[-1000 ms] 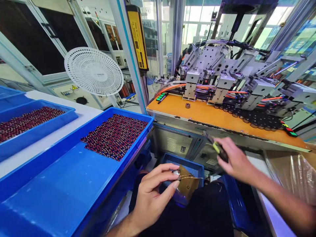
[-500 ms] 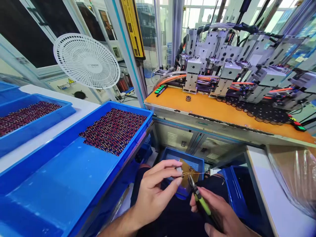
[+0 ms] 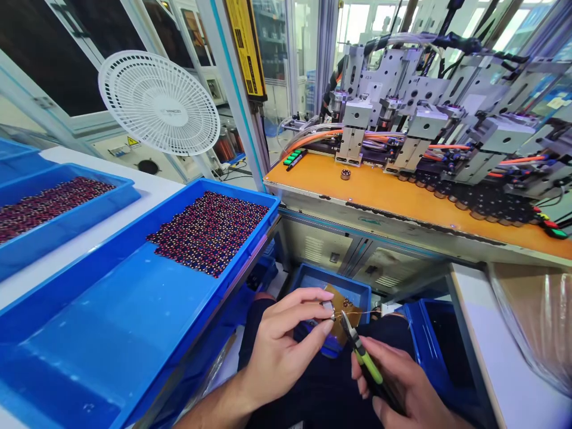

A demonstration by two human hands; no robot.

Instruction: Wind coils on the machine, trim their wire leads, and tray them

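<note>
Between thumb and fingertips, my left hand (image 3: pixel 286 342) pinches a small metal motor part (image 3: pixel 328 307), partly hidden by the fingers. Thin copper-coloured wire (image 3: pixel 353 313) runs from it to the right. My right hand (image 3: pixel 397 375) is wrapped round cutting pliers (image 3: pixel 369 363) with green and black handles. The pliers' jaws point up and left, close to the wire beside the part; whether they touch it I cannot tell. Beneath both hands is a small blue bin (image 3: pixel 308 275) with brown card (image 3: pixel 333 292) and a few small parts (image 3: pixel 348 302) in it.
To the left, a large blue tray (image 3: pixel 111 333) holds many small round parts (image 3: pixel 214 232). Another filled tray (image 3: pixel 80 220) lies beyond it, near a white fan (image 3: pixel 165 107). Ahead, an orange bench (image 3: pixel 379 193) carries a machine (image 3: pixel 402 119). A white surface (image 3: pixel 500 339) stands at right.
The pliers' tip has drawn slightly down and away from the wire near the part. My left hand keeps its pinch, and the whole view has shifted a little.
</note>
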